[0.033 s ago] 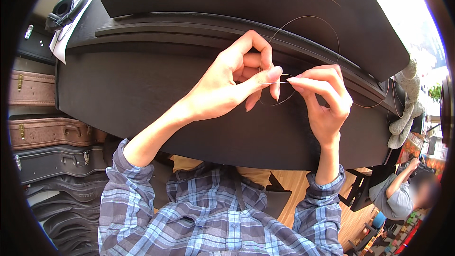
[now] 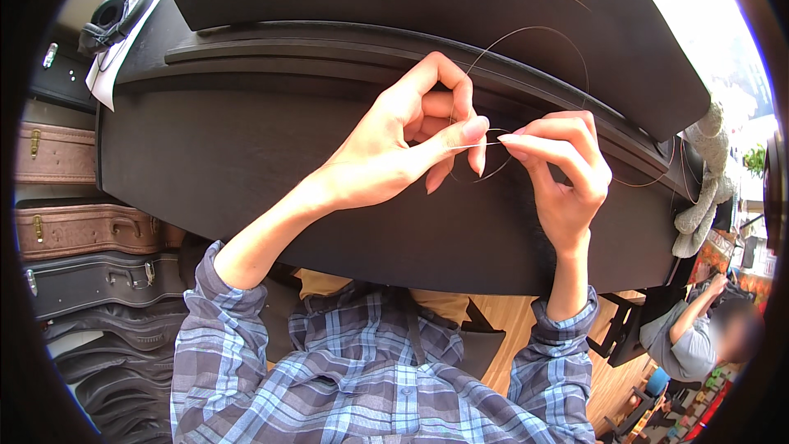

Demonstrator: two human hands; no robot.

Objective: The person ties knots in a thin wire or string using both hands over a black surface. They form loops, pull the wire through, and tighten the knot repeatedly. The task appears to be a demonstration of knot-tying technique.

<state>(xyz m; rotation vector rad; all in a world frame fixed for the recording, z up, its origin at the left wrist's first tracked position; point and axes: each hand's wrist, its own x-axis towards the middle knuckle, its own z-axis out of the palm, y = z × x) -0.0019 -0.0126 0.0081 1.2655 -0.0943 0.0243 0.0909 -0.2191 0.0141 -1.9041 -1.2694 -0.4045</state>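
A thin metal string, like an instrument string, runs between my hands above a closed black piano lid. My left hand pinches it between thumb and fingers, the other fingers curled. Close by on the right, my right hand holds the same string with thumb and index fingertips. A short straight stretch shows between the two pinches. From there the string rises in a wide loop over the piano's music rest, and a smaller loop hangs just below the fingers. The exact crossings are hidden behind my fingers.
Black headphones and a white sheet lie at the piano's far left. Brown instrument cases and black ones are stacked left. A grey plush thing hangs at the right end, near coppery strands. Another person sits lower right.
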